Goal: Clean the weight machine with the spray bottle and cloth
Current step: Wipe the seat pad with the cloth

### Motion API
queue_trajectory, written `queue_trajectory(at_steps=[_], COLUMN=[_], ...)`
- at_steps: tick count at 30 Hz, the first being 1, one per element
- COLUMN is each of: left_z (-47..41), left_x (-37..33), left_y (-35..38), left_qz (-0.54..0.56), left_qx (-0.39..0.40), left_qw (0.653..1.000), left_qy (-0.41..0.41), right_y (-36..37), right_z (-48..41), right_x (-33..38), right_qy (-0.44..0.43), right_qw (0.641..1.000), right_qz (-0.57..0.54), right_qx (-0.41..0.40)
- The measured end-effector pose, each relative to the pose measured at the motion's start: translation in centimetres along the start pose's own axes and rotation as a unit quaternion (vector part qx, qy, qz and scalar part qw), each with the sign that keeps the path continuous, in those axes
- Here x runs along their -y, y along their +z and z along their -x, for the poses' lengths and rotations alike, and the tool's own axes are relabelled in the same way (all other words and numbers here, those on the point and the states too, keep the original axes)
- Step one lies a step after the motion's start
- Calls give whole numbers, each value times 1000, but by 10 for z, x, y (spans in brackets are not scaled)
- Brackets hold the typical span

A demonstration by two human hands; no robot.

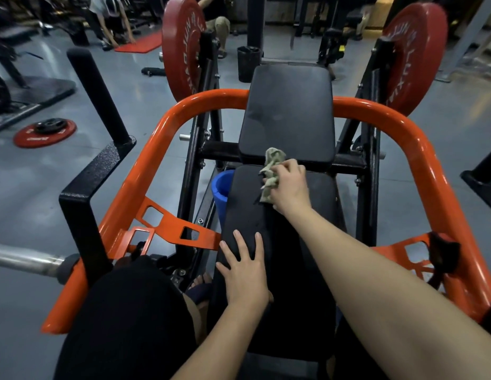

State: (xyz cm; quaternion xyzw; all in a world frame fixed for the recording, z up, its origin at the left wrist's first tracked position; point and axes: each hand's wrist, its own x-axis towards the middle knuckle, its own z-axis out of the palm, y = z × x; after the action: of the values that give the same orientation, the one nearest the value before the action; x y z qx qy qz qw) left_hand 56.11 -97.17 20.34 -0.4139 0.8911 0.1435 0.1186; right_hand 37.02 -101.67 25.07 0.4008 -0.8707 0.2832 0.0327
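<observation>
While right hand [289,185] grips cloth [271,167] on pad [318,198] | left hand [245,272] flat | bin [248,64] behind

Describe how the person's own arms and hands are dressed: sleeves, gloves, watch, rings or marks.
The left forearm and the right forearm are bare; no sleeve shows within the picture. The left hand and the right hand wear no gloves. No watch, bracelet or ring shows on the wrists or visible fingers, and no tattoos or marks.

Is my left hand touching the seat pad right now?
Touching. The head view shows the left hand lying flat, fingers spread, on the seat pad, while the right hand grips the cloth.
</observation>
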Motion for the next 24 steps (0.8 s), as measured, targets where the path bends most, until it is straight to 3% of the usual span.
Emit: queue_trajectory(at_steps=[3, 8, 12, 17, 24], left_z=[-1, -1, 0, 1, 4], left_x=[2, 2, 1, 0, 2], left_y=[3, 0, -3, -3, -4], left_qz=[0, 10, 18, 15, 20], left_qx=[-22, 7, 13, 7, 0], left_qw=[1000, 1000, 1000, 1000, 1000], left_qy=[-3, 1, -4, -5, 1], right_y=[14, 1, -27, -65, -70], right_z=[4, 3, 3, 15, 20], right_x=[19, -2, -45, -92, -99], right_qy=[-51, -110, -40, 36, 83], right_qw=[996, 981, 979, 987, 986], right_qz=[66, 158, 199, 150, 138], right_qx=[16, 12, 9, 46, 47])
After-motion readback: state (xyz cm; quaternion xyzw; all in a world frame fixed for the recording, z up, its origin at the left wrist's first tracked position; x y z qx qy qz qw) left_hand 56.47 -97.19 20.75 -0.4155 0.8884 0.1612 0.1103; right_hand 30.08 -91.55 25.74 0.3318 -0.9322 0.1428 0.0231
